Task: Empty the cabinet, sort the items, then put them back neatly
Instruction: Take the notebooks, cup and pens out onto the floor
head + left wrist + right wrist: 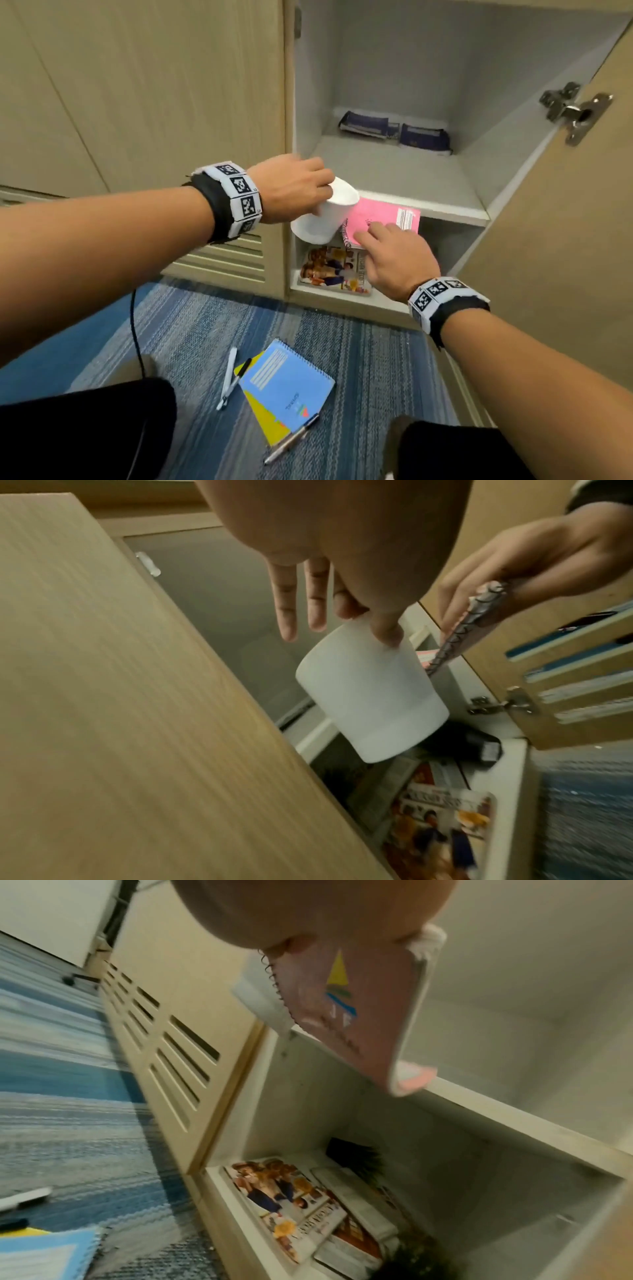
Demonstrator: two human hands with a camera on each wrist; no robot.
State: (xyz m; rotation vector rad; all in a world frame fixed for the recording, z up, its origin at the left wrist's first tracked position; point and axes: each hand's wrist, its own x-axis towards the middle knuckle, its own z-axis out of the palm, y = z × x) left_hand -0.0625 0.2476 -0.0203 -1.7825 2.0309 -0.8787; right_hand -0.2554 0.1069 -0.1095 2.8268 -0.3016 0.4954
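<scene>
Both hands are out at the cabinet mouth, each carrying something. The left hand [291,186] has a white cup [323,214] pinched at its rim, thumb on the outside wall, the other fingers lying fairly straight; the cup hangs tilted, mouth up toward the hand, just in front of the shelf [428,205] edge. The right hand [394,260] grips a pink notebook [383,216] at its spiral end, fingers on top and thumb presumably beneath, hidden from the head view. The notebook's far end is level with the shelf lip and just beside the cup.

This looks like the emptying stage. Past the hands, at the back of the shelf, two dark packets [394,128] wait. Below the hands, on the cabinet floor, lie a magazine [334,274] and some dark thing behind it, too dim to name. Nearer than the hands, on the carpet [191,325], a blue notebook [287,380] and three pens [227,377] are already out.

To do this well: bring both items clear together, keeping the notebook's corner off the cup. A rim pinch is a light hold, so lower the cup gently and stand it upright. I'd lay the pink notebook by the blue one so like goes with like.
</scene>
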